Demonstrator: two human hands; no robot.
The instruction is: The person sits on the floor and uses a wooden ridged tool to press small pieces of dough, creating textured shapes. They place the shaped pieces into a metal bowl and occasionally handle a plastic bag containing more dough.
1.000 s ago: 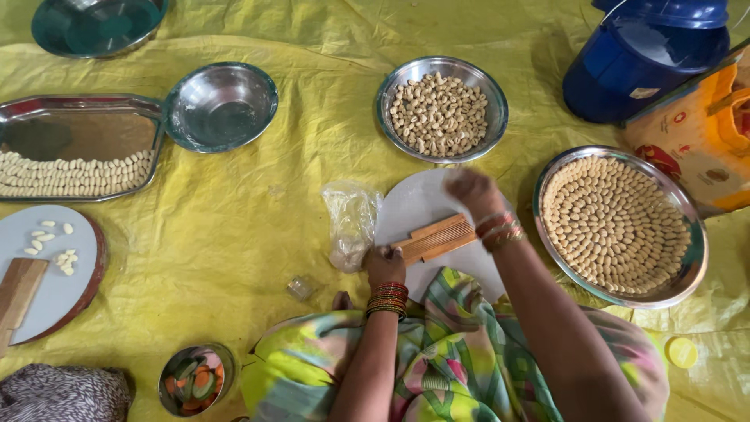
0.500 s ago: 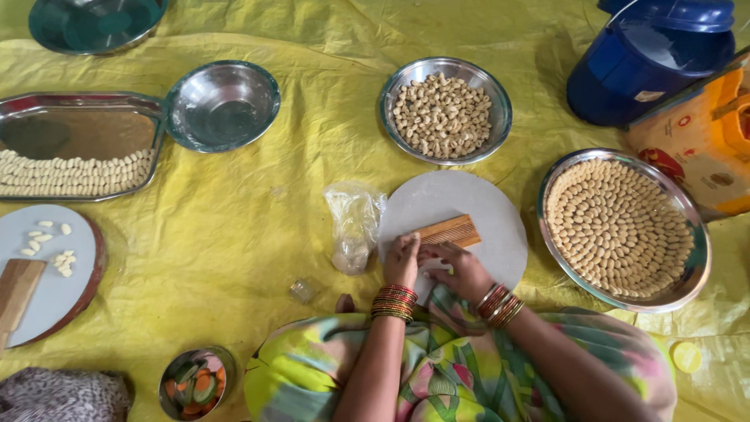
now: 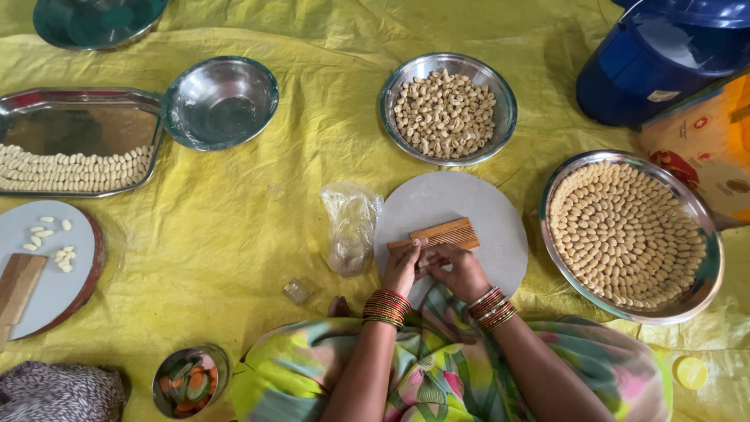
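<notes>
- Left hand (image 3: 403,268) and right hand (image 3: 461,271) meet over the comb's (image 3: 437,234) near edge; fingers curl, their hold hidden.
- The comb looks light, stiff, ridged; its ends beside the grip suit holding.

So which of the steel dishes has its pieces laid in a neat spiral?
The big round dish right of the white board. The bowl above holds a loose heap; the tray has straight rows.

One head-worn camera looks steeply down, fairly near, over the yellow floor sheet (image 3: 258,227) before the person's lap.
</notes>
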